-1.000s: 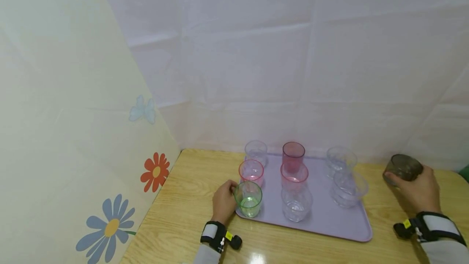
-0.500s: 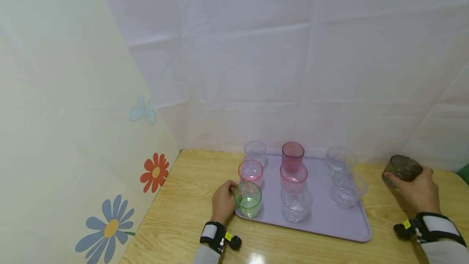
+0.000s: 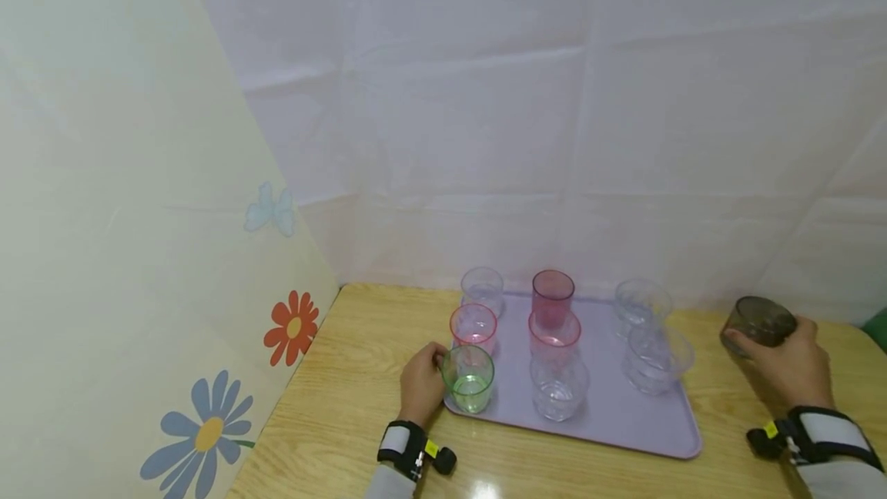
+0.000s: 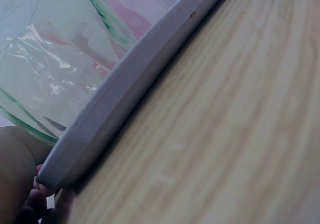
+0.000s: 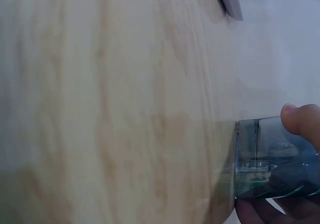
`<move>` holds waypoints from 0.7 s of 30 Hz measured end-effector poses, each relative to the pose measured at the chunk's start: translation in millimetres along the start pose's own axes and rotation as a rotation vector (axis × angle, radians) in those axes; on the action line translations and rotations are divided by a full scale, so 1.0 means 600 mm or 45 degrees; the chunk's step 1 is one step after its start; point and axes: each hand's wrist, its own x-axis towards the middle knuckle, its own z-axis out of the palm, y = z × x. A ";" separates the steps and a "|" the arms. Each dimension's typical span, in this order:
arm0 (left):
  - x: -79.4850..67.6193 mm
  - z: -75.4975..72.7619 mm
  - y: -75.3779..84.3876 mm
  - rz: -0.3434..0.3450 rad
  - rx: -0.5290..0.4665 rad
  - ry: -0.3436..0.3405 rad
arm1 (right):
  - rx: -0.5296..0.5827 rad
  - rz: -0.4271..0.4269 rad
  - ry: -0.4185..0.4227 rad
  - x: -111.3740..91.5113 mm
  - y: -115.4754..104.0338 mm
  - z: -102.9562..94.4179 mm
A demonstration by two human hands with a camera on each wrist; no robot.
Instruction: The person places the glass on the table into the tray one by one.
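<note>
My left hand (image 3: 421,385) pinches the left front corner of the lilac tray (image 3: 610,422), beside the green-tinted glass (image 3: 471,387) standing there. In the left wrist view the thumb (image 4: 17,156) lies over the tray's rim (image 4: 115,93) and curled fingers show below it. Far to the right, off the tray, my right hand (image 3: 797,364) grips a smoky dark glass (image 3: 758,322). Seen from the right wrist, the thumb (image 5: 302,121) presses one side of that glass (image 5: 265,159), fingers wrap the other, and its base is right at the wooden table.
On the tray stand two pink-rimmed glasses (image 3: 473,326), a dark red tumbler (image 3: 553,299), and several clear glasses and bowls (image 3: 658,360). The wooden table (image 3: 346,376) meets a pale cloth backdrop (image 3: 471,137) behind and a flowered panel (image 3: 138,291) at left.
</note>
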 end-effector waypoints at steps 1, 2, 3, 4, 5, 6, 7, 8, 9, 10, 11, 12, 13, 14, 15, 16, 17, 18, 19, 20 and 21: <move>-0.001 0.000 0.001 -0.003 0.000 0.000 | -0.004 0.008 0.001 -0.001 0.000 0.001; -0.001 0.000 0.001 -0.005 0.003 0.000 | -0.008 0.015 0.001 -0.001 -0.001 0.001; -0.002 0.000 0.001 -0.007 0.006 -0.001 | -0.011 0.019 0.000 -0.002 0.000 0.002; -0.002 0.000 0.001 -0.008 0.009 -0.002 | -0.014 0.022 -0.001 -0.002 0.000 0.002; -0.002 0.000 0.001 -0.006 0.013 0.000 | -0.014 0.021 0.002 -0.003 0.000 0.003; -0.002 -0.001 0.001 -0.003 0.014 0.002 | -0.012 0.020 0.003 -0.003 0.001 0.003; -0.002 -0.001 0.001 -0.001 0.016 0.003 | -0.012 0.017 0.003 -0.003 0.001 0.003; -0.001 -0.001 0.002 0.000 0.017 0.004 | -0.010 0.017 0.004 -0.004 0.001 0.003; -0.001 -0.002 0.003 0.001 0.016 0.004 | -0.006 0.018 0.006 -0.004 0.001 0.003; -0.001 -0.002 0.003 0.003 0.016 0.006 | -0.004 0.019 0.007 -0.004 0.001 0.004; -0.001 -0.002 0.004 0.001 0.016 0.006 | -0.003 0.020 0.008 -0.004 0.000 0.003; -0.001 -0.002 0.004 0.001 0.012 0.006 | -0.002 0.021 0.006 -0.004 0.000 0.003; -0.001 -0.002 0.005 0.000 0.013 0.007 | -0.003 0.023 0.006 -0.005 -0.001 0.003; -0.001 -0.002 0.005 0.000 0.013 0.008 | -0.005 0.023 0.004 -0.006 -0.001 0.002; 0.000 -0.001 0.004 0.002 0.013 0.010 | -0.007 0.022 0.002 -0.007 -0.002 0.001; 0.000 -0.001 0.004 0.006 0.012 0.013 | -0.012 0.021 -0.001 -0.008 -0.003 0.001; 0.000 -0.001 0.004 0.010 0.013 0.013 | -0.016 0.018 -0.003 -0.009 -0.003 0.000; 0.000 0.000 0.002 0.014 0.015 0.015 | -0.020 0.019 -0.006 -0.010 -0.003 -0.001; 0.001 0.000 0.002 0.014 0.017 0.013 | -0.022 0.017 -0.007 -0.010 -0.004 -0.001; 0.001 0.000 0.001 0.015 0.018 0.011 | -0.025 0.013 -0.007 -0.011 -0.005 -0.002; 0.001 0.000 0.001 0.017 0.018 0.012 | -0.027 0.004 -0.005 -0.011 -0.005 -0.002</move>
